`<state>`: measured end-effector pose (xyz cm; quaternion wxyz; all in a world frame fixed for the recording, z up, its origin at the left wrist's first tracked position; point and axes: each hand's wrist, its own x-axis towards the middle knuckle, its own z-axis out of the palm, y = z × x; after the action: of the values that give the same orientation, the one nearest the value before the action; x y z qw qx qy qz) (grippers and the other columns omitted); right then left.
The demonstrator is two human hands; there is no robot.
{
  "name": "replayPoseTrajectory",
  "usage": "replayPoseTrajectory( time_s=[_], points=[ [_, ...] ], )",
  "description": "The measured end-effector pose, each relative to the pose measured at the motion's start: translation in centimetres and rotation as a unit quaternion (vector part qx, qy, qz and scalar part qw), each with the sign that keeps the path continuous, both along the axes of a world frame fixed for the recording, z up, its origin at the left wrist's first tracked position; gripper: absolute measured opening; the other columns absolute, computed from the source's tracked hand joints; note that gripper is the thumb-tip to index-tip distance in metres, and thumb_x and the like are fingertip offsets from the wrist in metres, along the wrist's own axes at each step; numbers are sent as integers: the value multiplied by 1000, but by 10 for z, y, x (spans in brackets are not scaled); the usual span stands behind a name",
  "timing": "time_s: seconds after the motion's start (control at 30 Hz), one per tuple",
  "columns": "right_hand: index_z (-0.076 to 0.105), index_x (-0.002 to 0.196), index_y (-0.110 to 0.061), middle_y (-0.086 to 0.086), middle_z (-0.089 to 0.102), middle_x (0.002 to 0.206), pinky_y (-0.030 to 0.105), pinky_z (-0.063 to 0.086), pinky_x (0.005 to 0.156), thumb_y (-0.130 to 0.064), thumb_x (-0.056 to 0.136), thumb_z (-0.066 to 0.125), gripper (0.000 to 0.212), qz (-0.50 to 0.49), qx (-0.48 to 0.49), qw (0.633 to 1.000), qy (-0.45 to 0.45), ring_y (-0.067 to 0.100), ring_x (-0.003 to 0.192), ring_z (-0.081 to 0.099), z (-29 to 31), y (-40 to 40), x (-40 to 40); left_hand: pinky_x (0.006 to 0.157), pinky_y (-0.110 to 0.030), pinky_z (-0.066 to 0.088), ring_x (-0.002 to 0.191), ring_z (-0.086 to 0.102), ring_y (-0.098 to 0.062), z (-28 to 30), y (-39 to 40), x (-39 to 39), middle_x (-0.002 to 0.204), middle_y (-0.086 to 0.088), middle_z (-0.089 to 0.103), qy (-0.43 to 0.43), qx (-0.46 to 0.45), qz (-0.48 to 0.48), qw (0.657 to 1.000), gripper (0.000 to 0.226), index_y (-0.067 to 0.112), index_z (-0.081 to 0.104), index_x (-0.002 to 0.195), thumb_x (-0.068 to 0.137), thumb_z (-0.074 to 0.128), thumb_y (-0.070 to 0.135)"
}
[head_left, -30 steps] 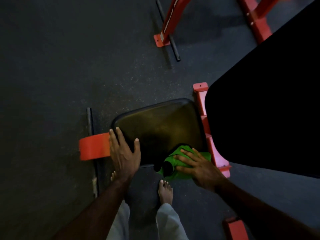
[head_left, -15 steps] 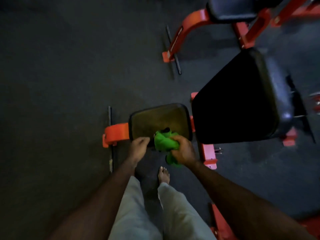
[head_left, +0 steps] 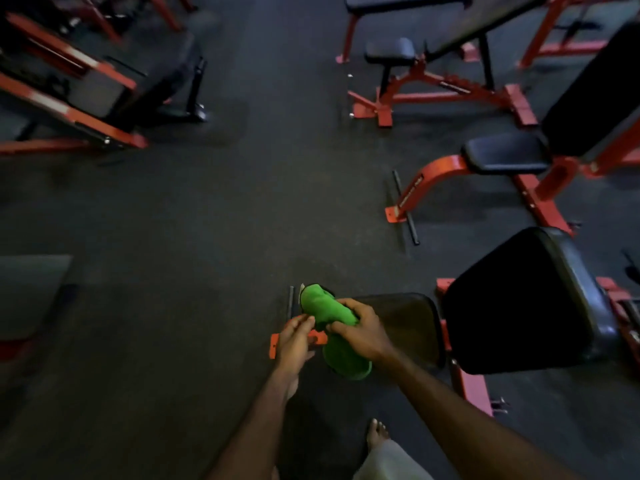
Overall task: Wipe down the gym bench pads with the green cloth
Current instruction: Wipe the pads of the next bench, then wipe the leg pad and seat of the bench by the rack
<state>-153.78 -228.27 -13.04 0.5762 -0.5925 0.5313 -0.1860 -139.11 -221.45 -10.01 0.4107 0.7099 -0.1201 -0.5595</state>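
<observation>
No lettering, label or number is legible on anything here.

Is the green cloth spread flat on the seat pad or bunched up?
Bunched: the cloth is gripped in the right hand, off the pad.

this is a gym, a weights room by the look of it. the ground is dark rubber floor, the speckled kind laid under exercise gear. nearest the person stands a red steel-framed bench with a black seat pad and a tilted black back pad just right of it. beyond that bench sits a second adjustable bench on the same red frame, and farther off a third bench with a small seat and a long inclined board. well to the left of the nearest bench, across the open floor, is a red-railed machine with angled rails. the lighting is dim.
</observation>
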Motion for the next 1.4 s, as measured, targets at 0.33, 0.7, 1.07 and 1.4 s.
replayPoseTrajectory(
  time_s=[0.33,0.7,1.07,1.4],
  points=[
    [77,92,-18,8,75,84,44,55,74,-68,98,44,61,-22,10,998,-57,16,78,70,45,31,198,65,-24,59,89,77,-12,62,39,179,107,-5,79,61,-104,20,992,27,16,69,123,101,62,31],
    [71,116,-30,-4,74,111,42,60,93,-68,73,75,57,-117,32,991,-49,12,103,71,80,57,345,81,-37,59,98,76,-26,70,50,336,104,-11,79,34,-145,-9,989,21,13,76,112,103,61,26],
    [80,111,-13,7,80,105,47,57,100,-69,66,78,72,-225,109,960,-127,23,102,76,111,-37,410,78,-33,60,88,76,-16,110,-37,385,99,-6,80,129,-207,36,969,17,13,75,105,104,58,18],
    [78,111,-8,11,79,105,52,57,100,-23,87,79,29,-243,98,944,-202,29,103,75,104,-162,455,93,-38,56,105,74,-22,103,-172,457,111,-9,78,87,-173,-7,981,21,14,77,110,103,60,23]
  ],
)
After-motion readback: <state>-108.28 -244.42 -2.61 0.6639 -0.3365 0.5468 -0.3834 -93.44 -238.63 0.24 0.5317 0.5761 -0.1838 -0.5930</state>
